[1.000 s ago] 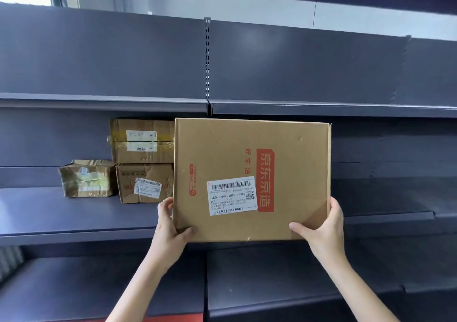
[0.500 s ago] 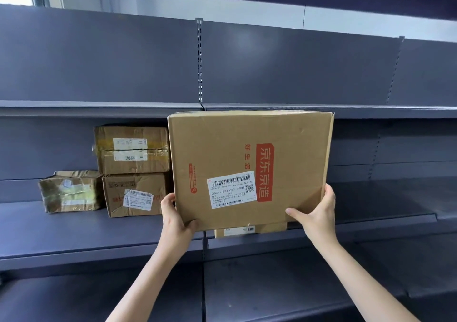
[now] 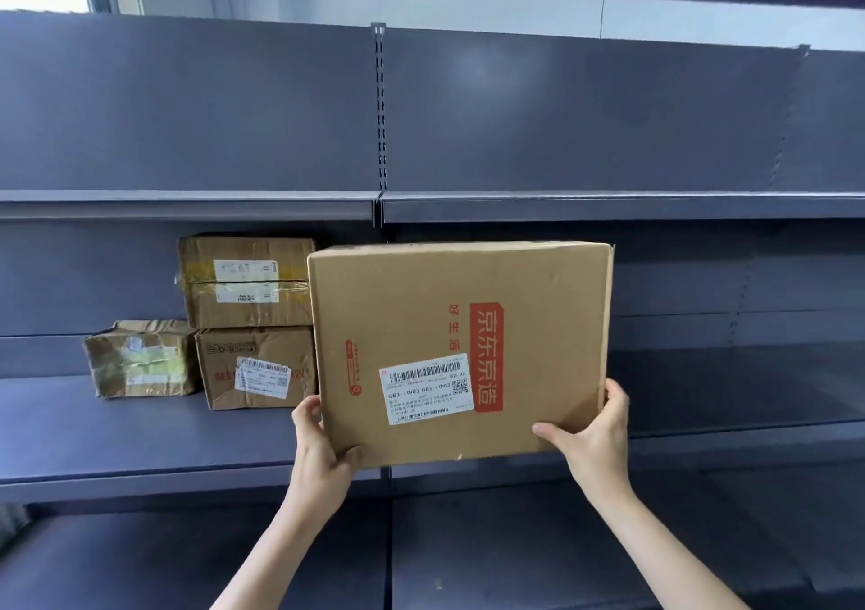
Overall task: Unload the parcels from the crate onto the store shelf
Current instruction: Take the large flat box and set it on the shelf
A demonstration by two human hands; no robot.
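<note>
A large brown cardboard parcel (image 3: 461, 352) with a red logo and a white barcode label stands upright at the front edge of the dark middle shelf (image 3: 140, 450). My left hand (image 3: 323, 450) grips its lower left corner and my right hand (image 3: 592, 427) grips its lower right corner. To its left on the same shelf, one taped parcel (image 3: 245, 282) lies stacked on a labelled parcel (image 3: 257, 366), and a smaller crumpled parcel (image 3: 140, 359) sits beside them. The crate is out of view.
The shelf above (image 3: 608, 204) hangs low over the big parcel's top edge. A slotted upright (image 3: 381, 108) divides the two bays. The right bay of the middle shelf (image 3: 749, 389) and the lower shelf (image 3: 515, 553) show bare dark metal.
The big parcel has moved forward and down onto the middle shelf next to the stacked parcels; its bottom edge now sits at the shelf's front lip. Both hands kept their grip.
</note>
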